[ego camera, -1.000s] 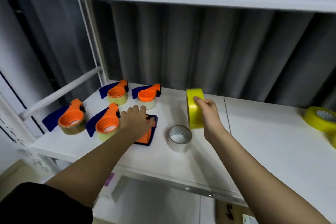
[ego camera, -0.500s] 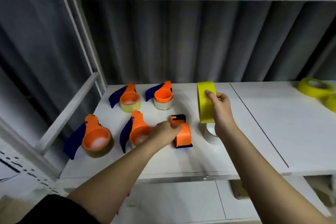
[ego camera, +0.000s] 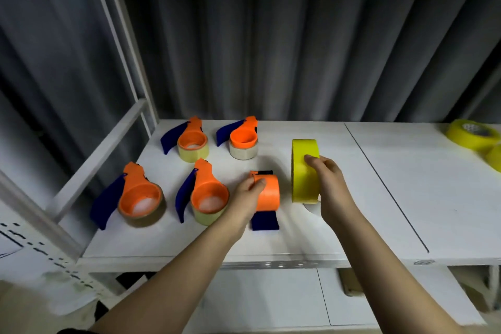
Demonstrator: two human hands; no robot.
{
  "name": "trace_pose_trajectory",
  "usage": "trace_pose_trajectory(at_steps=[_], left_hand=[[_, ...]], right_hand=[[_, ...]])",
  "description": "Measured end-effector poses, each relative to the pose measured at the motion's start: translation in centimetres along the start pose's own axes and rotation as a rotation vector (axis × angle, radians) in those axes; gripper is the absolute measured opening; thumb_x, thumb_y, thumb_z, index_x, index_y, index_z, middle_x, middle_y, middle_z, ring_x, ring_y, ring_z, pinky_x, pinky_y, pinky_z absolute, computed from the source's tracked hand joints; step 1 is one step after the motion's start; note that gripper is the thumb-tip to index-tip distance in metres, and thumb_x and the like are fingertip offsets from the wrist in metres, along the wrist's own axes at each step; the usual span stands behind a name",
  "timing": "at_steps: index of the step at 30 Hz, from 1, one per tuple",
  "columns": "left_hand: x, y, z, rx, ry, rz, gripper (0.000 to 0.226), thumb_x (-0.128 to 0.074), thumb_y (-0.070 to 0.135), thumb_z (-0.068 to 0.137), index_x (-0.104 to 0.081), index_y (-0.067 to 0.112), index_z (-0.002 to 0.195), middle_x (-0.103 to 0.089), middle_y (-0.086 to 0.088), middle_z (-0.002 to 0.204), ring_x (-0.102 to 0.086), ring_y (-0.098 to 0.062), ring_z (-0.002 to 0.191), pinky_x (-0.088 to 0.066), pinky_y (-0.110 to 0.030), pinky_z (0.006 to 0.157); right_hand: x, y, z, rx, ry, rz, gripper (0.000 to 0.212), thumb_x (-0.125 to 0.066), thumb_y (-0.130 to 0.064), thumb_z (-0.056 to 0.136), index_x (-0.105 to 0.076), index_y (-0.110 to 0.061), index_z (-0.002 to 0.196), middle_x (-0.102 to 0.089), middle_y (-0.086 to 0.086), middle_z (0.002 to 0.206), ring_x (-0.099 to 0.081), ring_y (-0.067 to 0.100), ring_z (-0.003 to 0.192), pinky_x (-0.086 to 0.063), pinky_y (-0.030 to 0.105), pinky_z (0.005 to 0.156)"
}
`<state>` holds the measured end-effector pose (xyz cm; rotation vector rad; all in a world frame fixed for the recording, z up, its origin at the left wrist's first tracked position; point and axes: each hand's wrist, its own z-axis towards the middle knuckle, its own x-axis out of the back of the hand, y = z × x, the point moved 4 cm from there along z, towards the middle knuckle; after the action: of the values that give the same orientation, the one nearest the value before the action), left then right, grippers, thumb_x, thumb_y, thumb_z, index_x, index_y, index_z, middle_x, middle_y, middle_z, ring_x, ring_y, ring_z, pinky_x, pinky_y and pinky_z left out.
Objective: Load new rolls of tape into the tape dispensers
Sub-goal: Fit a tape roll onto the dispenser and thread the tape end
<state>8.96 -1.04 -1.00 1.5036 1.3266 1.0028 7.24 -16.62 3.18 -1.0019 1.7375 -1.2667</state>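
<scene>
My left hand [ego camera: 248, 196] grips an empty orange tape dispenser [ego camera: 268, 192] with a dark blue handle, held on its side just above the white shelf [ego camera: 352, 198]. My right hand [ego camera: 326, 182] holds a yellow tape roll [ego camera: 303, 171] upright on its edge, just right of that dispenser. A small gap separates roll and dispenser. A pale used roll under my right hand is mostly hidden.
Several orange dispensers with blue handles and tape rolls on them stand at the shelf's left: two at the back [ego camera: 192, 141] [ego camera: 243, 141], two nearer [ego camera: 141, 198] [ego camera: 208, 198]. Spare yellow rolls [ego camera: 473, 135] lie far right. A white rail [ego camera: 100, 160] bounds the left side.
My left hand has closed on the empty dispenser, lifted it and turned it on its side. My right hand has kept the yellow roll upright beside it. The view has tilted downward.
</scene>
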Motion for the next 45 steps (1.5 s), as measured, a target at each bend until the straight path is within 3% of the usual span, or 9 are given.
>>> trace_pose_trajectory(at_steps=[5, 7, 13, 16, 19, 30, 35, 40, 45], left_hand=[[1.6, 1.9, -2.0, -0.072, -0.014, -0.114, 0.013, -0.046, 0.024, 0.099, -0.054, 0.033, 0.093, -0.061, 0.008, 0.095, -0.058, -0.011, 0.09, -0.046, -0.026, 0.083], [2.0, 2.7, -2.8, -0.114, -0.023, -0.113, 0.014, -0.044, 0.025, 0.1, -0.053, 0.035, 0.096, -0.06, 0.014, 0.094, -0.057, -0.006, 0.089, -0.046, -0.024, 0.082], [2.5, 3.9, -4.1, -0.216, -0.022, -0.078, 0.032, -0.04, 0.027, 0.101, -0.046, 0.029, 0.132, -0.054, 0.003, 0.129, -0.052, -0.013, 0.113, -0.042, -0.02, 0.087], [3.2, 4.5, -4.5, -0.238, 0.005, -0.086, 0.039, -0.037, 0.027, 0.101, -0.038, 0.027, 0.14, -0.049, 0.007, 0.125, -0.048, -0.007, 0.106, -0.039, -0.011, 0.075], [3.8, 5.1, -4.8, -0.232, 0.016, -0.073, 0.042, -0.035, 0.029, 0.102, -0.032, 0.029, 0.143, -0.042, 0.009, 0.123, -0.043, -0.009, 0.106, -0.034, -0.02, 0.084], [4.5, 6.0, -4.3, -0.223, 0.066, -0.094, 0.039, -0.035, 0.03, 0.102, -0.034, 0.031, 0.141, -0.042, 0.007, 0.124, -0.043, -0.011, 0.108, -0.035, -0.026, 0.089], [4.3, 5.4, -4.3, -0.163, 0.081, -0.261, 0.024, -0.038, 0.035, 0.099, -0.046, 0.033, 0.121, -0.053, 0.004, 0.117, -0.051, -0.015, 0.108, -0.039, -0.031, 0.095], [3.0, 5.3, -4.3, -0.236, -0.041, -0.335, 0.033, -0.028, 0.027, 0.101, -0.061, 0.022, 0.102, -0.069, 0.006, 0.083, -0.065, -0.003, 0.075, -0.049, -0.018, 0.065], [3.2, 5.4, -4.9, -0.293, -0.053, -0.234, 0.032, -0.05, 0.034, 0.091, -0.054, 0.031, 0.122, -0.067, 0.006, 0.111, -0.065, -0.005, 0.097, -0.051, -0.02, 0.079]], right_hand=[[-0.6, -0.6, -0.9, 0.075, -0.064, -0.072, 0.016, -0.057, -0.034, 0.094, -0.06, -0.022, 0.104, -0.06, 0.0, 0.095, -0.056, 0.021, 0.091, -0.045, 0.038, 0.085], [-1.1, -0.7, -1.5, 0.107, -0.075, -0.104, 0.017, -0.053, -0.04, 0.095, -0.058, -0.026, 0.104, -0.059, -0.004, 0.097, -0.056, 0.019, 0.095, -0.046, 0.041, 0.092], [-4.0, -0.1, -3.6, 0.178, -0.124, 0.002, 0.021, -0.05, -0.038, 0.096, -0.058, -0.023, 0.109, -0.063, -0.009, 0.097, -0.059, 0.007, 0.089, -0.043, 0.02, 0.069], [-4.9, 0.8, -3.8, 0.144, -0.141, 0.094, 0.019, -0.052, -0.037, 0.094, -0.06, -0.024, 0.107, -0.066, -0.005, 0.103, -0.062, 0.009, 0.094, -0.048, 0.025, 0.076], [-5.6, 1.0, -4.0, 0.119, -0.167, 0.163, 0.021, -0.053, -0.036, 0.094, -0.062, -0.023, 0.107, -0.069, -0.002, 0.104, -0.063, 0.018, 0.101, -0.049, 0.036, 0.091], [-6.8, 1.2, -4.0, 0.103, -0.213, 0.214, 0.023, -0.051, -0.033, 0.094, -0.06, -0.02, 0.111, -0.068, 0.002, 0.104, -0.064, 0.022, 0.1, -0.047, 0.047, 0.096], [-7.8, 1.3, -4.6, 0.178, -0.265, 0.212, 0.017, -0.051, -0.031, 0.096, -0.059, -0.022, 0.108, -0.071, -0.005, 0.098, -0.065, 0.016, 0.097, -0.047, 0.042, 0.096], [-9.3, 1.9, -6.2, 0.315, -0.33, 0.004, 0.052, -0.046, -0.048, 0.083, -0.043, -0.032, 0.132, -0.055, -0.005, 0.132, -0.053, 0.007, 0.121, -0.046, 0.02, 0.095], [-8.8, 2.2, -6.0, 0.335, -0.403, 0.026, 0.056, -0.054, -0.044, 0.081, -0.033, -0.049, 0.133, -0.043, -0.02, 0.141, -0.043, -0.005, 0.128, -0.043, 0.012, 0.097]])
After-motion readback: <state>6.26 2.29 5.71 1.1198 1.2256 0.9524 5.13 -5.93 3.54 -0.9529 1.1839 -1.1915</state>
